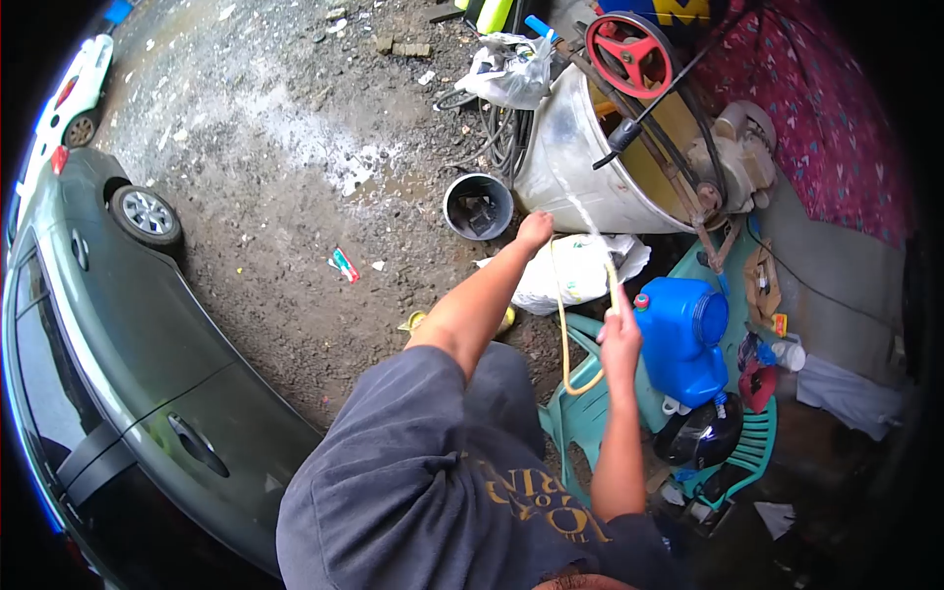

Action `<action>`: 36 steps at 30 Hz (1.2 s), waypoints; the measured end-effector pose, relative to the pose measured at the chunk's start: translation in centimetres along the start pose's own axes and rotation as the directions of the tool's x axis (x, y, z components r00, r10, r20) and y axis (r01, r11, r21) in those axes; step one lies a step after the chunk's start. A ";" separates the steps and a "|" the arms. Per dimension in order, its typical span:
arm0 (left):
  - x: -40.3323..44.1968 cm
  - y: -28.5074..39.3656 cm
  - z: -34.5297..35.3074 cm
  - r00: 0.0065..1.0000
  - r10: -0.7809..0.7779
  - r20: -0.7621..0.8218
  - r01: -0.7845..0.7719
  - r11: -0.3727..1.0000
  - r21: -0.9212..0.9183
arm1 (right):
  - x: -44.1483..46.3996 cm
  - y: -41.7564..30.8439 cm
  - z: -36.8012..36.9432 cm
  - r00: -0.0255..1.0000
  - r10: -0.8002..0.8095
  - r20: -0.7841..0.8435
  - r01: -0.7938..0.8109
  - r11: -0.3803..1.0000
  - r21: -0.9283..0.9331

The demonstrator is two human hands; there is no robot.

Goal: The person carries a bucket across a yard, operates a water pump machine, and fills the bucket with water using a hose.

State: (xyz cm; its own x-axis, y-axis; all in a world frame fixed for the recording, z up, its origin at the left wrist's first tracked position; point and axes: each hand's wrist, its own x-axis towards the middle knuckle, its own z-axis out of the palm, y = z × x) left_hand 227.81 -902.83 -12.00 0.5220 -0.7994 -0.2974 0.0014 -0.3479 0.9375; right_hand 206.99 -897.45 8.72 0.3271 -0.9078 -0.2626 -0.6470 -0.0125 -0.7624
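Note:
A thin yellow hose [564, 334] loops between my two hands. My right hand [619, 339] is closed round its end, and water [582, 211] sprays from there toward the side of a large whitish drum [580, 147]. Near the drum's lower left side is my left hand [535, 230], closed on the hose, just right of a black bucket [478, 206] on the ground. Below the drum lies a white sack [570, 275], partly behind the hose. A blue jug [681, 339] stands right of my right hand.
A dark green car [147, 393] is parked at the left. Machinery with a red wheel [629, 55] rests over the drum. A green plastic chair [752, 442] and a black helmet [700, 430] are at lower right. A plastic bag [511, 71] hangs by the drum.

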 end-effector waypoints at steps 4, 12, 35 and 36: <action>6.6 -4.1 2.3 0.997 0.045 -0.059 -0.025 0.951 0.307 | -0.2 -0.9 3.5 0.995 0.008 0.103 0.008 0.988 -0.154; 5.2 -4.4 -3.5 0.968 -0.072 -0.240 0.128 0.966 0.226 | 7.0 2.1 8.2 0.958 0.068 0.277 0.034 0.937 -0.347; -35.7 -21.6 -21.2 0.511 -0.725 -0.461 0.814 0.581 -0.011 | 12.7 3.0 19.3 0.721 -0.026 0.693 0.511 0.695 -0.506; -36.2 -21.2 -20.8 0.512 -0.728 -0.457 0.821 0.571 0.009 | 12.5 3.0 19.8 0.708 0.000 0.706 0.516 0.683 -0.517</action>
State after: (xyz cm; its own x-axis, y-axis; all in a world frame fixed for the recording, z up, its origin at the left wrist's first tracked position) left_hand 226.68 -856.34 -17.36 0.6555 0.0679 -0.7521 0.4214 -0.8594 0.2897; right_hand 222.82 -900.55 -8.58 0.7183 -0.3466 -0.6032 -0.6293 -0.6936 -0.3507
